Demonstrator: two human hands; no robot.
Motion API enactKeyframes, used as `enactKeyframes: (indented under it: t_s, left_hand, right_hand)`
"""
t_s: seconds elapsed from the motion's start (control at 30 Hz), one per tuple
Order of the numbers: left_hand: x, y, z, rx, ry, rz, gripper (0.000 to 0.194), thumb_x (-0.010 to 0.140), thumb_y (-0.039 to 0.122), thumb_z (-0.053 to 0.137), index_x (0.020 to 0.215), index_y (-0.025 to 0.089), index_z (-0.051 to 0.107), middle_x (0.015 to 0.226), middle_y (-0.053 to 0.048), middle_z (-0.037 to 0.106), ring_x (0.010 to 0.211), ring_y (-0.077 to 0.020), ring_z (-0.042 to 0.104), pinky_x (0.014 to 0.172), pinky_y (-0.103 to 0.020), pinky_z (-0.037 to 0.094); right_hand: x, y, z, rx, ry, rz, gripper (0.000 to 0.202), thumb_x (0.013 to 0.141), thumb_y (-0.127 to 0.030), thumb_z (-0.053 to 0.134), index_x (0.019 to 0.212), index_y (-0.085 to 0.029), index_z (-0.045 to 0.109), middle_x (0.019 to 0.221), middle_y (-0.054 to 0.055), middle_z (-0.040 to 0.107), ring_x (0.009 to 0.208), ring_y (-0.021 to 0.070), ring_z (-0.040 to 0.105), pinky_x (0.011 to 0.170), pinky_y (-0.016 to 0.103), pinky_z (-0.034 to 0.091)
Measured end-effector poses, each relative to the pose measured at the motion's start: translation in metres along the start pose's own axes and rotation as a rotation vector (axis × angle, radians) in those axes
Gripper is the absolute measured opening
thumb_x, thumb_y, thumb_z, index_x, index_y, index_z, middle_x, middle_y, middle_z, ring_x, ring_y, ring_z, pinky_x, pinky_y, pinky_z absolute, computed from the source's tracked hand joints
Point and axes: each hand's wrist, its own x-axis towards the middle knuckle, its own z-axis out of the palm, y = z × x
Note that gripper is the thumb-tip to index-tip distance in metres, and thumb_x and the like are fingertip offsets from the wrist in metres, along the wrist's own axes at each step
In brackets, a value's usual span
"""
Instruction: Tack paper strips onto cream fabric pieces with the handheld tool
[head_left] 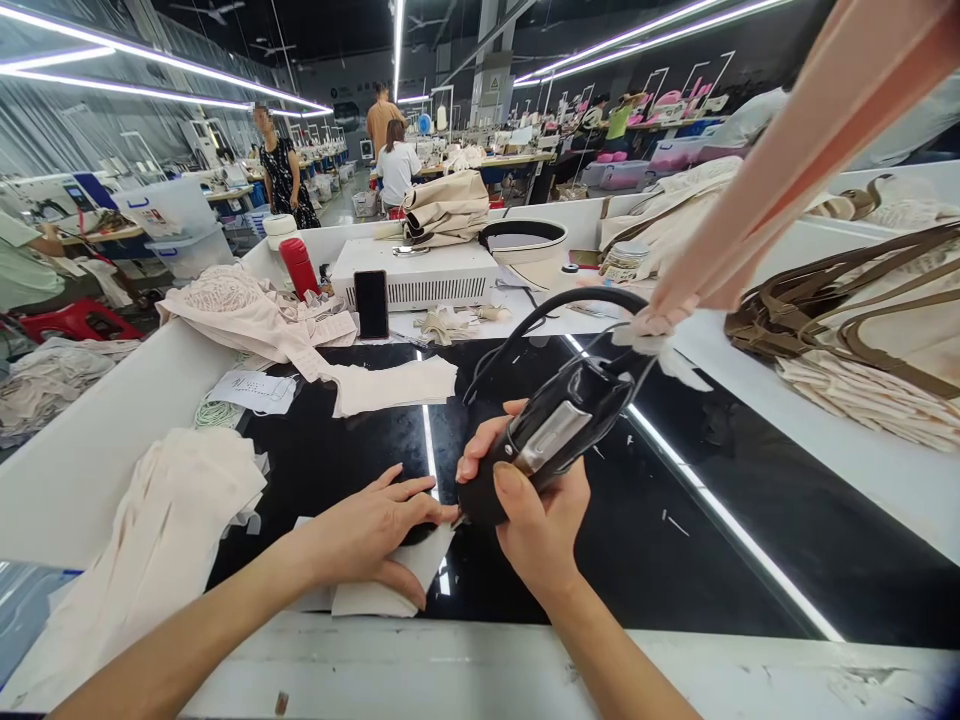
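Note:
My right hand (540, 520) grips a black corded handheld power tool (553, 440) with a metal plate on its side; I cannot make out its exact kind. A twisted pink fabric strip (757, 210) is tied at the tool's upper end and runs up to the right. My left hand (382, 530) lies with fingers stretched over a cream fabric piece (379, 598) on the glossy black tabletop (720, 560). Its index fingertip is beside the tool's lower end, where the working tip is mostly hidden.
Cream fabric is heaped at the left (172, 490), and another cream piece (394, 385) lies farther back. Behind the black surface are a phone (372, 305), red bottle (298, 268) and white box (416, 270). Brown straps (840, 300) lie right. Several people sit or stand beyond.

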Motion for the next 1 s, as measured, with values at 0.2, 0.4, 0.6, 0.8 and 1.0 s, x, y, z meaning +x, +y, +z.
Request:
enactKeyframes:
  t_s: [0.2,0.4,0.6,0.8,1.0]
  left_hand:
    - [0.0,0.0,0.001,-0.01,0.008,-0.007,0.07,0.078,0.042,0.09,0.131,0.019,0.051,0.14,-0.016,0.059,0.145,-0.0355,0.043,0.123,-0.066,0.02]
    - [0.001,0.004,0.0,-0.029,0.011,-0.016,0.07,0.075,0.036,0.092,0.128,0.02,0.049,0.132,-0.013,0.063,0.137,-0.0343,0.053,0.123,-0.067,0.02]
    - [0.0,0.002,0.001,-0.042,0.029,-0.014,0.07,0.076,0.04,0.091,0.128,0.021,0.049,0.13,-0.012,0.064,0.134,-0.0342,0.055,0.123,-0.066,0.02]
    - [-0.001,-0.002,0.005,-0.056,0.03,0.0,0.073,0.078,0.044,0.089,0.133,0.021,0.048,0.137,-0.014,0.061,0.149,-0.0351,0.039,0.125,-0.065,0.017]
    - [-0.001,-0.004,0.008,-0.101,0.048,-0.022,0.076,0.076,0.044,0.091,0.133,0.02,0.047,0.135,-0.015,0.063,0.15,-0.0334,0.038,0.126,-0.064,0.014]
  right_hand:
    - [-0.004,0.006,0.006,0.064,-0.032,0.01,0.038,0.085,-0.04,0.081,0.114,-0.027,0.059,0.084,-0.002,0.066,0.063,0.0138,0.063,0.059,0.028,0.056]
    - [-0.006,0.012,0.008,0.072,-0.043,0.008,0.035,0.087,-0.039,0.08,0.113,-0.028,0.06,0.086,-0.003,0.067,0.063,0.0125,0.062,0.06,0.027,0.056]
    - [-0.006,0.011,0.009,0.031,-0.056,-0.01,0.026,0.09,-0.036,0.077,0.109,-0.028,0.061,0.085,-0.003,0.067,0.062,0.0121,0.063,0.059,0.026,0.056]
    - [-0.001,0.008,0.004,0.049,-0.007,-0.04,0.033,0.087,-0.035,0.081,0.114,-0.028,0.062,0.084,-0.003,0.068,0.063,0.0117,0.064,0.059,0.024,0.057]
    - [0.001,0.009,0.0,0.072,0.015,-0.049,0.037,0.085,-0.035,0.082,0.115,-0.027,0.063,0.084,-0.003,0.068,0.063,0.0121,0.065,0.06,0.025,0.058]
